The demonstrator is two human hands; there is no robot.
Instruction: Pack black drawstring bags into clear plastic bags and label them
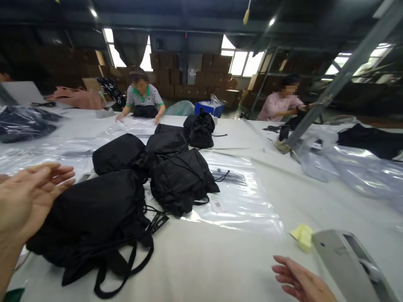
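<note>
My left hand [30, 197] is raised at the left edge, fingers stretched out and apart, holding nothing, just above the nearest black drawstring bag [91, 226]. My right hand [299, 281] hovers low at the bottom right over the white table [220, 260], fingers extended and empty, near a grey device [349, 264] and a yellow sticky pad [302, 235]. More black bags [179, 180] lie in a pile behind, partly on a clear plastic sleeve [242, 201].
Two other people work at the table's far side, one in a striped shirt [143, 98] flattening plastic, one in pink [280, 105]. Clear plastic bags [352, 167] lie at right, a slanted metal post [340, 79] rises there. Cardboard boxes stack at the back.
</note>
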